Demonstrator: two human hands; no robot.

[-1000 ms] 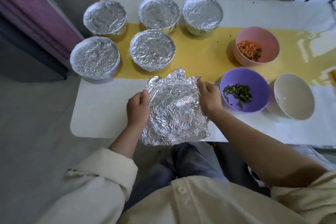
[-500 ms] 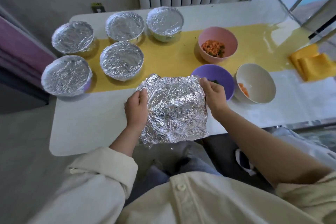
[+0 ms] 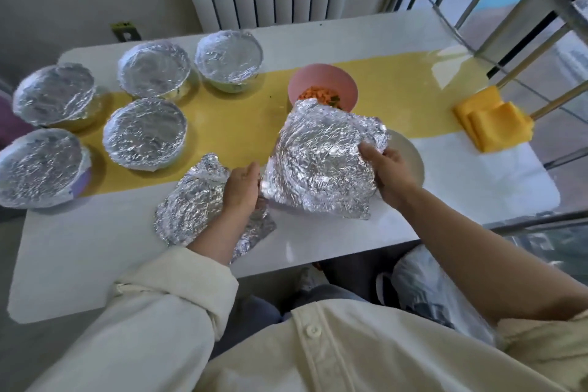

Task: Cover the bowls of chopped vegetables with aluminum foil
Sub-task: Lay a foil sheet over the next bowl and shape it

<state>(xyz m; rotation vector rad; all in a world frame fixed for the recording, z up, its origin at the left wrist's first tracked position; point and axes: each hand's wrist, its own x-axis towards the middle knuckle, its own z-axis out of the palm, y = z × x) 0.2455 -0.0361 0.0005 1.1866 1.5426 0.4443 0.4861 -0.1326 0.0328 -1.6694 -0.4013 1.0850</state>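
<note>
The left hand (image 3: 241,189) and right hand (image 3: 388,169) are pinching a crumpled aluminum foil sheet (image 3: 321,159) by its side edges, holding it tilted just in front of the pink bowl (image 3: 321,79), which is showing diced carrot (image 3: 316,94). Five foil-covered bowls (image 3: 144,134) are sitting at the left. A second foil sheet (image 3: 191,204) is lying under the left forearm.

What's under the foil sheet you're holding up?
Under the held foil sheet, only bare table at its near edge and a white bowl rim at its right show. Anything directly beneath is covered.
</note>
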